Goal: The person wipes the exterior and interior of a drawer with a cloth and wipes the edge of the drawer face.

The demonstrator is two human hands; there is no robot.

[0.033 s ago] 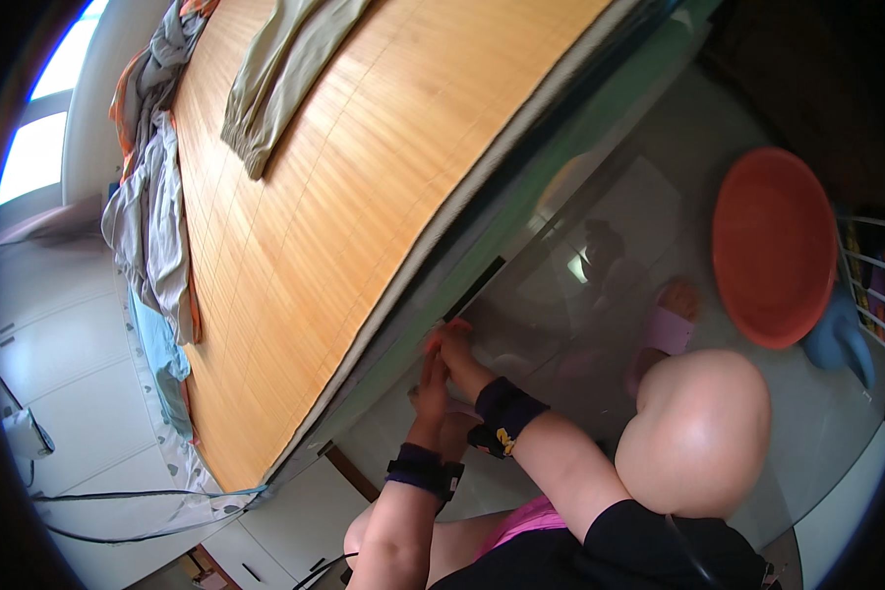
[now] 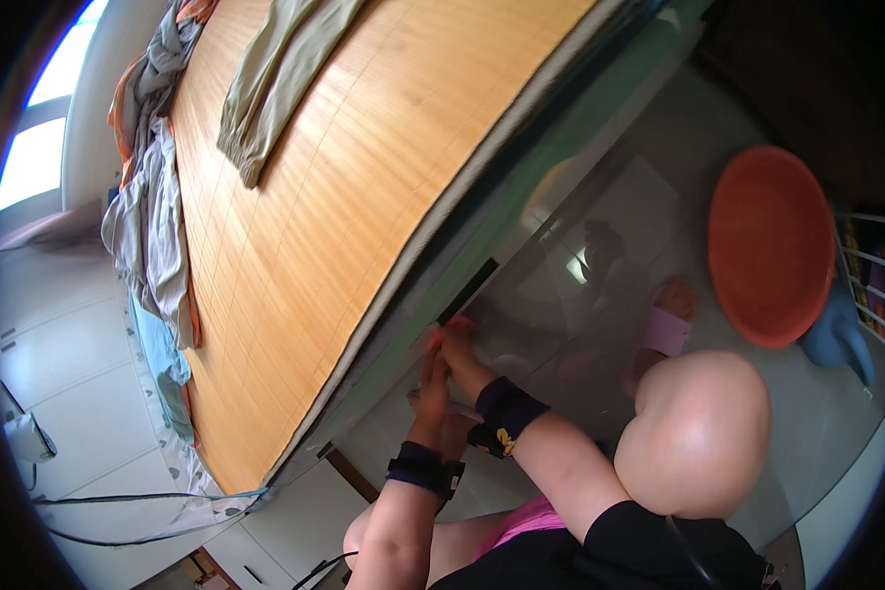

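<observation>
My left hand (image 2: 432, 377) and my right hand (image 2: 454, 350) are close together at the foot of the bed's side (image 2: 403, 339). A small reddish, cloth-like thing (image 2: 459, 324) shows at their fingertips, partly hidden and blurred. My right hand is closed on it, bent at the wrist. The left fingers run long and close together, reaching up to the same thing beside the right hand. Right by the fingertips, a black strip (image 2: 470, 291) lies along the lower edge of the bed's side. Both wrists wear dark bands.
A woven mat (image 2: 334, 197) covers the bed, with khaki trousers (image 2: 280, 98) and a heap of grey clothes (image 2: 152, 221) on it. To the right stand a red basin (image 2: 769, 246), a blue plastic thing (image 2: 841, 334) and a white rack (image 2: 870, 280). My bent knee (image 2: 698, 433) is near my right arm.
The view has shifted slightly, and the black strip by my fingertips shows longer than before. My hands stay almost in the same place.
</observation>
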